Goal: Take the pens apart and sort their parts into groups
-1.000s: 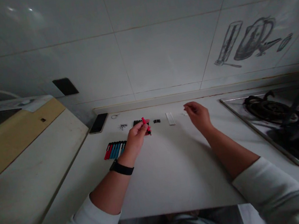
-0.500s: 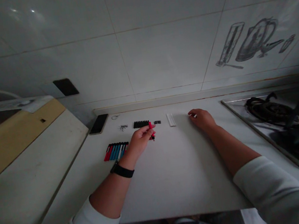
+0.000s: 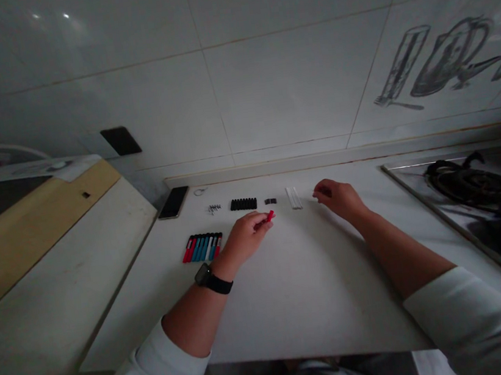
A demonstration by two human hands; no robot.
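Beside the stove point(image 3: 477, 194), the counter point(image 3: 290, 280) carries one phone point(image 3: 174, 202), one red piece point(image 3: 270, 215), one bunch of white sticks point(image 3: 294, 198), and two hands; the colored pieces point(image 3: 203, 247) blur beyond counting.

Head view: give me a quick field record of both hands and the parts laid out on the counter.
left hand: left hand pinches a red piece, low over the counter
right hand: right hand closed on something too small to identify
near left wrist: row of red, blue and white pieces
back row: screws, black pieces, small black part, white sticks
far left: phone
far right: gas stove
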